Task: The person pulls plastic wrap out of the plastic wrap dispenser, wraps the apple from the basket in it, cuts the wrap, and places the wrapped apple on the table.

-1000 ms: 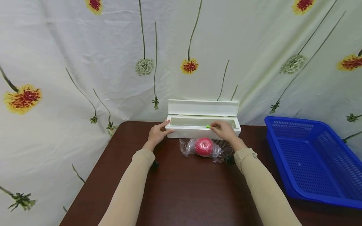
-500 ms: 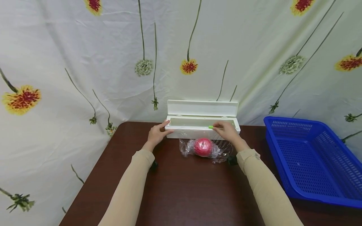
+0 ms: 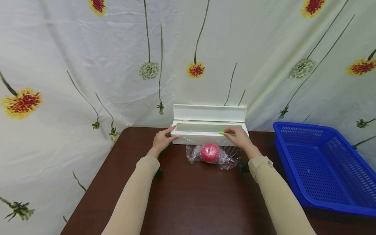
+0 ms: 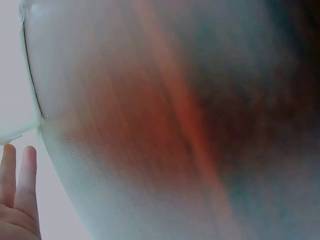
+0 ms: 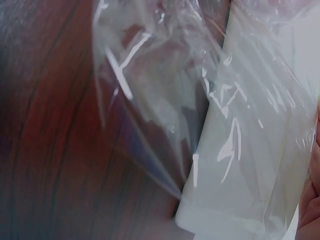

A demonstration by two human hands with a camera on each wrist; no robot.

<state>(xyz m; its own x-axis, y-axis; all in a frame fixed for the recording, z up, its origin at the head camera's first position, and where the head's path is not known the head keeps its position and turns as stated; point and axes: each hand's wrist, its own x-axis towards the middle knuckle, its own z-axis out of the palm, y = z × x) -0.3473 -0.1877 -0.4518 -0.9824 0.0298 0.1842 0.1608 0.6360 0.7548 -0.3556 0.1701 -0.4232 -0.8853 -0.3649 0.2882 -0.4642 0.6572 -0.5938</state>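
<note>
Head: fingers (image 3: 230, 130) pinch tab (image 3: 221, 133) (green).

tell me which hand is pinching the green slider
The right hand pinches the green slider; the left hand touches only the left end of the cling film box.

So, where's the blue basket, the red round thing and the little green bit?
Blue basket (image 3: 316, 173): head view, on its holed floor.
Red round thing (image 3: 210, 153): head view, on its wrapped middle.
Little green bit (image 3: 221, 133): head view, on the part showing beside the right hand (image 3: 239, 138).

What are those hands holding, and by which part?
Left hand holds the box by its left end; right hand pinches the green tab by its right end.
</note>
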